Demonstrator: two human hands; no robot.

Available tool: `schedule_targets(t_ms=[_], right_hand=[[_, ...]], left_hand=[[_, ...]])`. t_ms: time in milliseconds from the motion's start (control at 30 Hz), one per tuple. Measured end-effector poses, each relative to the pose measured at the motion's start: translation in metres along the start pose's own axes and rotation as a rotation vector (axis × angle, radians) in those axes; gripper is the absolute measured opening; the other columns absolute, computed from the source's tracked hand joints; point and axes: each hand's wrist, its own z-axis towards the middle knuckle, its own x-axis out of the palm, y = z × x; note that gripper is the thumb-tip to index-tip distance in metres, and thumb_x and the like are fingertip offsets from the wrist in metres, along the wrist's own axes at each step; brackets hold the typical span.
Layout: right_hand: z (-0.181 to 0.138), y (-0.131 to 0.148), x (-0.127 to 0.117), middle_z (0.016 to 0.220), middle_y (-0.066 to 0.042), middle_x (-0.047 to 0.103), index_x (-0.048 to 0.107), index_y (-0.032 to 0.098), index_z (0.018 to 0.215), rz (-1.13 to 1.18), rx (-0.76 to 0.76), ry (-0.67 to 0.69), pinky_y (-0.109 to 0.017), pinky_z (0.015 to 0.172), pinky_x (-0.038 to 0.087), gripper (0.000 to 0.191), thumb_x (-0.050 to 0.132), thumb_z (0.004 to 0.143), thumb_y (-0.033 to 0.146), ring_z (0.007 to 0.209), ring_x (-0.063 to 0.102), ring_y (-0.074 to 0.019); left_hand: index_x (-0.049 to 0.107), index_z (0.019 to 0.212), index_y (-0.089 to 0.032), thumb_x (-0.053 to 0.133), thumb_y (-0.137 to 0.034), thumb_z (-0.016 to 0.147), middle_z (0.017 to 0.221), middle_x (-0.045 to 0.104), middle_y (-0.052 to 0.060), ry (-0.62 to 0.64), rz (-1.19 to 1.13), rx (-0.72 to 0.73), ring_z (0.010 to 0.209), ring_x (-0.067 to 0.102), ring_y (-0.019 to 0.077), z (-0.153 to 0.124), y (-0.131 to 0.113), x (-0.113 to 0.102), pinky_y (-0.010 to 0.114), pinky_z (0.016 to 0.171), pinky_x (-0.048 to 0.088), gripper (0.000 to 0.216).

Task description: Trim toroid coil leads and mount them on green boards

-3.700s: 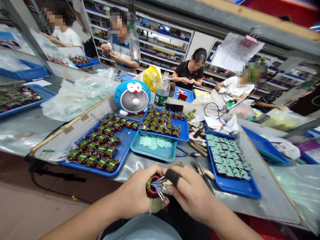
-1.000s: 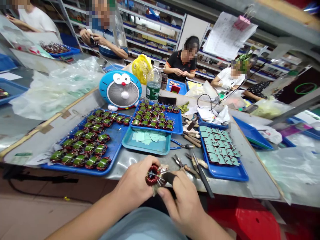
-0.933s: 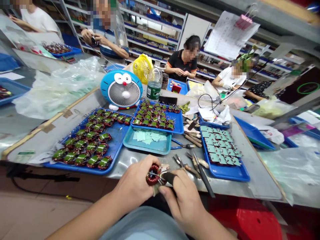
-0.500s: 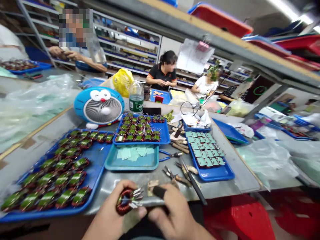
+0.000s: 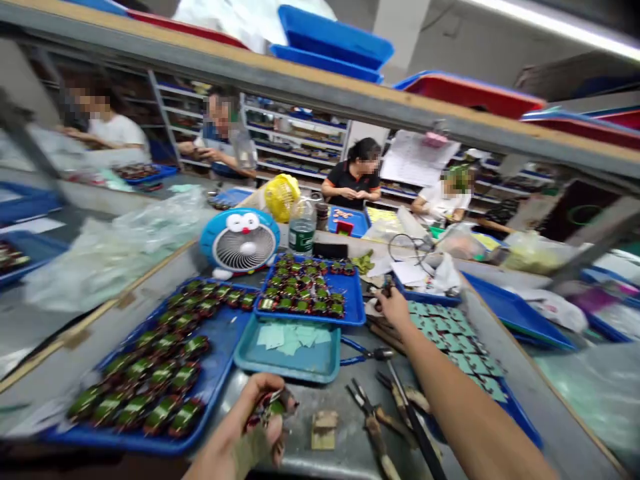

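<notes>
We start at the wound toroid coil point(image 5: 270, 408), a ring of dark red winding with some green showing. Motion blur hides its leads, so we cannot make out the finer detail. It sits low in the view, held in the curl of our left hand point(image 5: 250, 427), whose fingers point(image 5: 265, 390) press together around it above the steel bench top point(image 5: 300, 427), just beside the corner of the large blue tray point(image 5: 115, 443) of finished-looking coils. A hold like this works best with the fingers bearing on the ring's body, leaving the thin leads free so that none gets kinked.

Our right hand point(image 5: 395, 312) is stretched across the bench, its fingers bunched together near a dark tool handle point(image 5: 386, 288). Whether they pinch anything, we cannot tell. Below that arm lie blue-handled pliers point(image 5: 360, 353) and, nearer us, a second pair of pliers point(image 5: 373, 420), with a tan card scrap point(image 5: 325, 430) lying to their left. Between our hands sits a teal tray point(image 5: 287, 375) of pale green paper squares point(image 5: 287, 337), and past it a smaller blue tray point(image 5: 305, 320) of coils. To the right is a blue tray point(image 5: 520, 427) of green cards point(image 5: 450, 333). Farther along the bench stand a cartoon-faced desk fan point(image 5: 239, 241) and a water bottle point(image 5: 302, 230), with a co-worker in a black shirt point(image 5: 353, 183) working beyond them.
</notes>
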Motion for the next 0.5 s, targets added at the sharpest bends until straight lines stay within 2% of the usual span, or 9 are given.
schedule_targets(t_ms=[67,133,200,267,333,367,400,433,500], right_hand=[[-0.012,-0.007,-0.012,0.127,-0.009,0.067,0.065,0.017,0.125,0.032,-0.008,0.018,-0.049,0.095,0.057,0.031,0.068,0.101,0.036,0.110,0.068,-0.0266],[-0.038,-0.013,-0.029,0.123,-0.012,0.069,0.067,0.015,0.119,0.091,-0.039,0.016,-0.055,0.105,0.049,0.035,0.071,0.096,0.041,0.118,0.064,-0.0321],[-0.082,-0.016,-0.042,0.125,-0.013,0.068,0.062,0.019,0.126,0.192,-0.079,0.018,-0.053,0.109,0.046,0.048,0.068,0.093,0.053,0.125,0.060,-0.0346],[-0.139,-0.014,-0.048,0.116,-0.010,0.071,0.047,0.025,0.141,0.353,-0.071,0.072,-0.047,0.095,0.057,0.059,0.054,0.097,0.064,0.111,0.069,-0.0301],[-0.198,-0.006,-0.045,0.099,-0.005,0.069,0.042,0.031,0.141,0.802,0.163,0.356,-0.045,0.071,0.062,0.058,0.053,0.097,0.066,0.085,0.073,-0.0273],[-0.222,0.000,-0.043,0.094,-0.003,0.067,0.043,0.031,0.140,0.939,0.281,0.547,-0.042,0.061,0.061,0.059,0.055,0.096,0.068,0.074,0.071,-0.0247],[-0.243,0.005,-0.041,0.089,-0.002,0.066,0.048,0.030,0.134,1.014,0.364,0.699,-0.035,0.053,0.057,0.055,0.057,0.095,0.068,0.063,0.066,-0.0199],[-0.259,0.011,-0.041,0.087,-0.001,0.065,0.054,0.027,0.127,1.017,0.403,0.832,-0.029,0.052,0.053,0.049,0.060,0.096,0.065,0.058,0.063,-0.0154],[-0.277,0.020,-0.047,0.083,0.000,0.064,0.062,0.022,0.110,0.889,0.360,0.987,-0.021,0.054,0.047,0.041,0.064,0.097,0.060,0.058,0.058,-0.0099]], left_hand=[[0.060,0.112,-0.026,0.066,-0.061,0.093,0.107,0.061,0.005,0.091,-0.133,0.045,0.079,0.059,0.0167,-0.004,-0.005,0.000,0.030,0.072,0.048,0.040],[0.059,0.111,-0.024,0.066,-0.054,0.096,0.113,0.059,0.006,0.138,-0.216,0.034,0.080,0.061,0.0160,-0.005,-0.006,-0.002,0.030,0.072,0.047,0.035],[0.059,0.110,-0.024,0.067,-0.050,0.096,0.116,0.058,0.006,0.146,-0.250,0.022,0.078,0.064,0.0149,-0.002,-0.006,-0.002,0.028,0.068,0.047,0.031],[0.058,0.109,-0.022,0.067,-0.052,0.096,0.115,0.060,0.007,0.154,-0.206,0.028,0.078,0.066,0.0161,0.001,-0.005,0.001,0.028,0.066,0.047,0.033],[0.055,0.115,-0.023,0.064,-0.055,0.097,0.114,0.062,0.008,0.184,-0.111,0.020,0.083,0.068,0.0193,0.001,-0.005,0.006,0.029,0.067,0.049,0.037],[0.053,0.118,-0.025,0.062,-0.056,0.099,0.115,0.062,0.008,0.206,-0.046,0.011,0.084,0.069,0.0203,0.000,-0.006,0.008,0.029,0.066,0.050,0.038],[0.050,0.121,-0.026,0.059,-0.055,0.100,0.115,0.062,0.008,0.227,0.035,0.008,0.086,0.069,0.0205,-0.002,-0.008,0.010,0.029,0.066,0.050,0.037],[0.048,0.123,-0.027,0.058,-0.054,0.102,0.113,0.062,0.007,0.248,0.133,0.019,0.086,0.067,0.0201,-0.004,-0.010,0.011,0.029,0.067,0.050,0.036],[0.050,0.121,-0.027,0.056,-0.049,0.104,0.111,0.062,0.006,0.291,0.344,0.087,0.090,0.064,0.0198,-0.008,-0.014,0.012,0.032,0.074,0.051,0.029]])
